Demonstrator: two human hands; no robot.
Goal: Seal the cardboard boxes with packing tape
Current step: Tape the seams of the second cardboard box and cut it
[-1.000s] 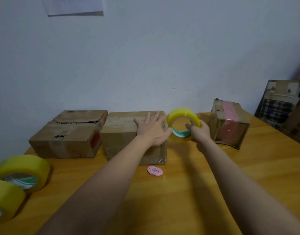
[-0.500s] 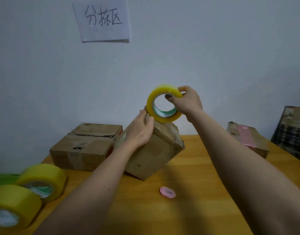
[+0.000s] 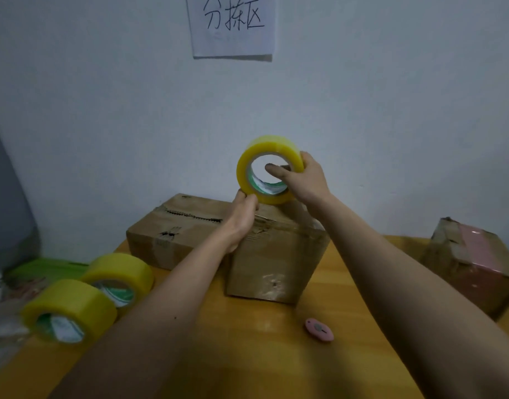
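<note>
Grey wall with a taped paper sign; wooden table below. Right hand grips the tape roll held up above the middle box, thumb through the core, fingers over the outer rim. Left hand pinches the roll's lower left edge. Flat box behind left, touching the middle one. Pink-taped box well apart, right. Two spare rolls at table's left. Pink cutter lies near the middle box.

White paper sheet on wall: handwritten "分拣区".
</note>
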